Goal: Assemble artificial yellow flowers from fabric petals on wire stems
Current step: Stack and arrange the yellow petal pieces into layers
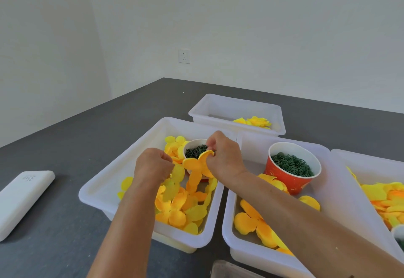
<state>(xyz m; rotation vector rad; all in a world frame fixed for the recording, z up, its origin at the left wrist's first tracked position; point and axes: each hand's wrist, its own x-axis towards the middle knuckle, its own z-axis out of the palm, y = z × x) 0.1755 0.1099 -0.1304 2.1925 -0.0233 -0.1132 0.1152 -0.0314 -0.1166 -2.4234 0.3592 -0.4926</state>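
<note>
On the far left of the dark tabletop (65, 234) lay a white flat device (21, 199), not part of my work. My left hand (153, 166) was closed, pinching a yellow-green petal piece (175, 181) over the left bin (105, 181), which was full of loose fabric petals (179, 210). My right hand (225, 157) gripped an orange petal piece (196, 164), its fingertips at the white cup (192, 144) of dark green parts. Behind, the far bin (236, 107) held only a few finished-looking yellow flowers (255, 122), so I judged the task was at its early part. To the right stood a red cup (288, 177) of green rings, and more petals waited in the bins there. I saw no wire stem in my hands
</note>
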